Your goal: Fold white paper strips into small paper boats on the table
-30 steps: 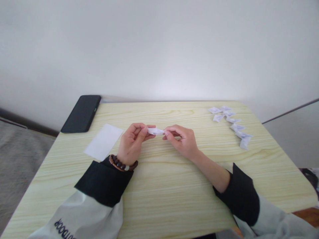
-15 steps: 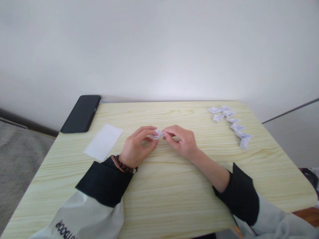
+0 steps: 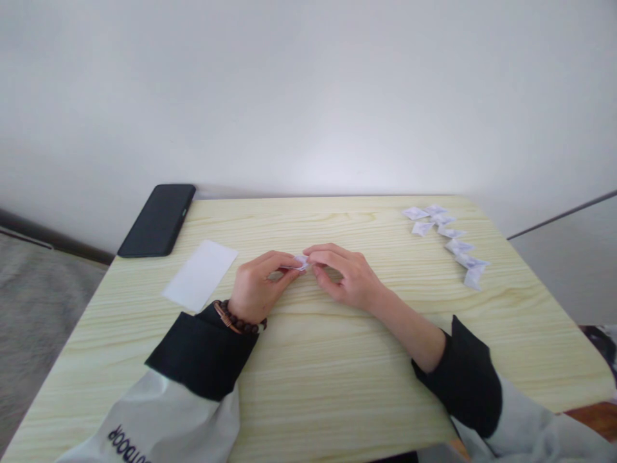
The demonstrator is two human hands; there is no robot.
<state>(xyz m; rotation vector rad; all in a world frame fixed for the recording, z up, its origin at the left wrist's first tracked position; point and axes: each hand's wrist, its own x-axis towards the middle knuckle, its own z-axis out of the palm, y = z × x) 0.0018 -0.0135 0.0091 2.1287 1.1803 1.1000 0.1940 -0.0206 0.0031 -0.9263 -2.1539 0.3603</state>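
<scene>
The folded paper point(image 3: 302, 262), probably light, crushable and best held by its edges, sat pinched in fingertips of the left hand point(image 3: 258, 286), against the right hand point(image 3: 351, 278), its grip unclear.

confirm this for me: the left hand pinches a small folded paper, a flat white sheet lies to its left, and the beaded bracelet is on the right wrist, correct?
Not quite: the head view shows the beaded bracelet on the left wrist. The left hand does pinch a small folded paper, and a flat white sheet lies to its left.
</scene>
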